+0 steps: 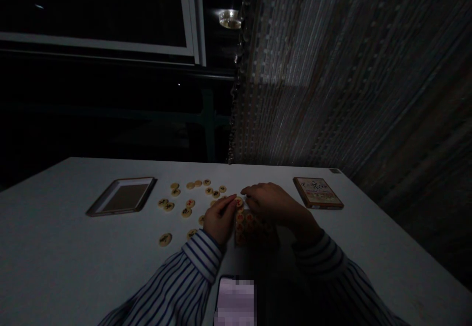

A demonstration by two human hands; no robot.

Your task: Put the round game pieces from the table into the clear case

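Blue-and-white striped sleeves (173,277) enter from 7 and 5 o'clock, either side of a pixelated pale panel (235,302) at 6; clock positions are taken from the hands. Between the sleeves stands a shallow box (254,245) in shadow, holding red-marked discs (250,217), its far right part covered by the right hand (278,205). Left hand (220,218) sits at the box's 9 o'clock side, thumb and fingertips drawn together beside a single red-faced disc (239,201); whether they pinch it cannot be told. That disc lies in the narrow gap between the hands, at 2 o'clock from the left, 9 from the right. Right fingers are bent, pointing to 10; their grip cannot be told. Loose discs (186,212), mostly dark-marked, lie scattered over the white table (73,267) from 8 to 11. Open tray (127,198) at 9; printed box (319,192) at 3. Beyond the table: string curtain (313,70) at 1, pale window frame (191,16) at 11
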